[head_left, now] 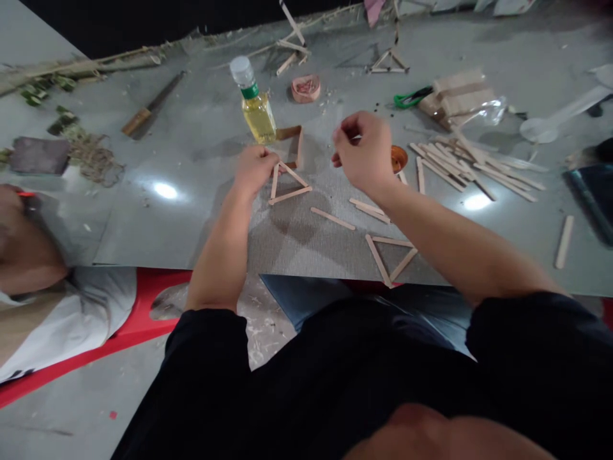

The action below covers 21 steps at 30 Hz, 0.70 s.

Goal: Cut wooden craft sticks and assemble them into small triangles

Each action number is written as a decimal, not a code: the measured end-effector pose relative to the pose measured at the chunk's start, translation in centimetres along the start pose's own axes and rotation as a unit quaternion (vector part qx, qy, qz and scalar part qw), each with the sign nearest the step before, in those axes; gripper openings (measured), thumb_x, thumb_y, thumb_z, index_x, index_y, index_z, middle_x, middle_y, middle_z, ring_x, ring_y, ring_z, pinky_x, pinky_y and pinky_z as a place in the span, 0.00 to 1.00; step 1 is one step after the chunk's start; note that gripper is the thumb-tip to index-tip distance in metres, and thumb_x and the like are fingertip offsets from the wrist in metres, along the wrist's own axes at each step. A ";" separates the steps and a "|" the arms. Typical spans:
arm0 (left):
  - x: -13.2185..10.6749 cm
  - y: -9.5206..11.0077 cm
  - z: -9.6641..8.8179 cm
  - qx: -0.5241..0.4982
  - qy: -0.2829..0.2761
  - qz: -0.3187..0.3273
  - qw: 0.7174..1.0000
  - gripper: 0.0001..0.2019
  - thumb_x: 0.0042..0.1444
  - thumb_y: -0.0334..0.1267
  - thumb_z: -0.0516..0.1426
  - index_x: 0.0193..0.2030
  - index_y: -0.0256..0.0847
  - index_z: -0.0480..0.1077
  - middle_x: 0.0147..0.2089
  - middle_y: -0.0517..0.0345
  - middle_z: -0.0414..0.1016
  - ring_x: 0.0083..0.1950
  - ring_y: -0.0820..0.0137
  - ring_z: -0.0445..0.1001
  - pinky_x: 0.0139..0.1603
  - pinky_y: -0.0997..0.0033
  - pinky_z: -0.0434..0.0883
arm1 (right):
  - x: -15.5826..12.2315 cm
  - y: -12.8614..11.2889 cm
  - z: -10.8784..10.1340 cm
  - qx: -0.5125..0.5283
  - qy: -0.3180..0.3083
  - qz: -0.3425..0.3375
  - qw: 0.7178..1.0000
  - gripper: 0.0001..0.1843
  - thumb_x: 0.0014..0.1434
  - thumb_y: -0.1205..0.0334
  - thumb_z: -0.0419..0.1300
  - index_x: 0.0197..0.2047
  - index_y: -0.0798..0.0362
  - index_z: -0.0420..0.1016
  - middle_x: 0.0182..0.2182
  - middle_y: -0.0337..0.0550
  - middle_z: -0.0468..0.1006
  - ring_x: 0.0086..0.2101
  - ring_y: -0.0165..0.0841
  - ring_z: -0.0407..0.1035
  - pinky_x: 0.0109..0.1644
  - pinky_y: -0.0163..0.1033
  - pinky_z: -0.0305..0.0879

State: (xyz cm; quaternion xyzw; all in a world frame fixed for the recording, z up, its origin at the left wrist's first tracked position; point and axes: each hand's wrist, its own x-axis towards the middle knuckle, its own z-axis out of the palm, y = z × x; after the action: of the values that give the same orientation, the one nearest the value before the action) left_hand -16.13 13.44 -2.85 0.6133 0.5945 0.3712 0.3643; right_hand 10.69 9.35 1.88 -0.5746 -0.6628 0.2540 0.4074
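Observation:
My left hand (253,169) rests curled on the table, fingers pressing the corner of a triangle of wooden craft sticks (288,186). My right hand (364,153) hovers above the table with fingers pinched together; what they hold is too small to make out. Just behind it sits a small orange dish (399,158). A second stick triangle (390,257) lies near the table's front edge. Loose sticks (332,218) lie between the two triangles. A small bottle of yellow liquid (256,105) stands right behind my left hand.
A pile of loose craft sticks (472,167) lies at the right. Green-handled scissors (409,98), a clear packet (462,99), a knife (151,105) and stick structures (389,62) sit farther back. Another person's arm (23,243) is at the left.

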 end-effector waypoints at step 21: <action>-0.7 2.4 -1.6 -0.018 -0.018 0.042 0.999 0.08 0.61 0.42 0.62 0.34 0.41 0.76 0.30 0.58 0.72 0.33 0.73 0.67 0.39 0.70 0.67 | 1.9 0.7 4.3 -0.279 -0.206 -0.036 0.937 0.17 0.72 0.54 0.55 0.54 0.50 0.82 0.54 0.53 0.82 0.49 0.44 0.75 0.50 0.46 0.70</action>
State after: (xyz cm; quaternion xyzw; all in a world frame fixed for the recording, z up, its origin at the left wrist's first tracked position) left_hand -16.53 12.71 -0.02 0.6375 0.5549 0.3859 0.3698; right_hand 7.43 11.88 -0.54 -0.5761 -0.7966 0.1571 0.0941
